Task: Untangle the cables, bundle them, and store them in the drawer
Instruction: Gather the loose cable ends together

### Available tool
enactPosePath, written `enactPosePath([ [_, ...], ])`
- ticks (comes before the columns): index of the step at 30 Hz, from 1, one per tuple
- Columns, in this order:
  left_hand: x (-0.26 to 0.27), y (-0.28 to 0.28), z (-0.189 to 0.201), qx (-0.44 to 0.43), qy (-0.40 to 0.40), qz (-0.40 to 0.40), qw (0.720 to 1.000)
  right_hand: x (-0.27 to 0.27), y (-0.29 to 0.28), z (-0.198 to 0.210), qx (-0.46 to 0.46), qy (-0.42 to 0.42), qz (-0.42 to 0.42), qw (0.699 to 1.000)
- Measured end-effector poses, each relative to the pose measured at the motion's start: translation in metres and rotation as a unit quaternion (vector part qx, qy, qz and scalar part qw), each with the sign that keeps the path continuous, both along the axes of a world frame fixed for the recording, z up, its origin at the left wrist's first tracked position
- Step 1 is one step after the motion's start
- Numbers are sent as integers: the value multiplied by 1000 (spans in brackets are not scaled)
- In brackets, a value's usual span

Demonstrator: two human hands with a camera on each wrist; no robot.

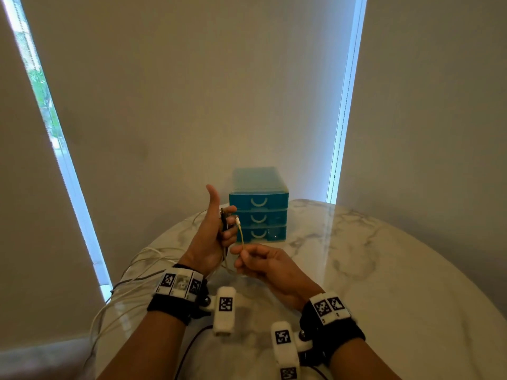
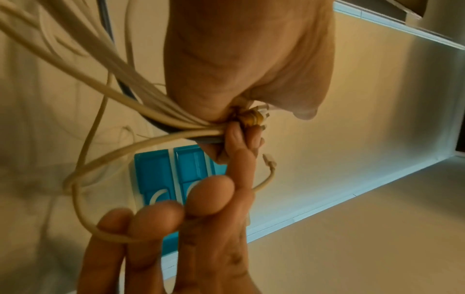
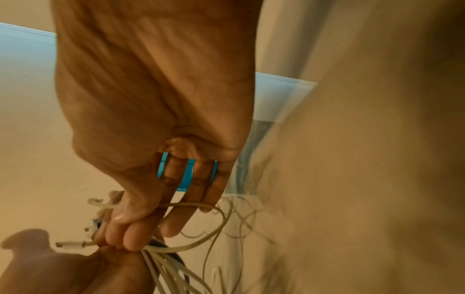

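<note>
Held upright above the table, my left hand [image 1: 223, 227] has its thumb raised and its fingers curled round a bundle of white and dark cables [image 2: 161, 119] near their plug ends. My right hand [image 1: 242, 256], just to its right, pinches one thin cream cable [image 1: 242, 237] between thumb and fingers. That cable's small white plug [image 1: 237, 222] points up beside the left fingers. In the right wrist view the cream cable [image 3: 181, 205] loops out from the pinch. The blue three-drawer unit [image 1: 259, 212] stands behind the hands with all drawers closed.
The loose cable lengths [image 1: 131, 267] trail left across the round marble table [image 1: 370, 270] and hang over its left edge. A dark cable [image 1: 192, 341] lies near my forearms. Blinds and a wall stand close behind the drawer unit.
</note>
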State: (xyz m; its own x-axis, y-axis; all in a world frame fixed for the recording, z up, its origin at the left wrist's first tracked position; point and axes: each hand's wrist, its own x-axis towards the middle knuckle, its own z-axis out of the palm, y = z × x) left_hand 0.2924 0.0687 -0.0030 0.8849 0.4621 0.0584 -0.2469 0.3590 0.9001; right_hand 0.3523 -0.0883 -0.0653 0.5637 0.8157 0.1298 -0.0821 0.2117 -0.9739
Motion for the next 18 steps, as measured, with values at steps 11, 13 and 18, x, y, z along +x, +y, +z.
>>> enactPosePath([
  [11,2,-18,-6,288,28,114,950,-3,5,3,-58,-36,-76,995],
  [13,0,-21,-2,314,22,112,942,-1,6,1,-99,-80,-90,988],
  [18,-2,-39,2,432,52,-28,900,-10,13,-2,-118,-171,-61,976],
])
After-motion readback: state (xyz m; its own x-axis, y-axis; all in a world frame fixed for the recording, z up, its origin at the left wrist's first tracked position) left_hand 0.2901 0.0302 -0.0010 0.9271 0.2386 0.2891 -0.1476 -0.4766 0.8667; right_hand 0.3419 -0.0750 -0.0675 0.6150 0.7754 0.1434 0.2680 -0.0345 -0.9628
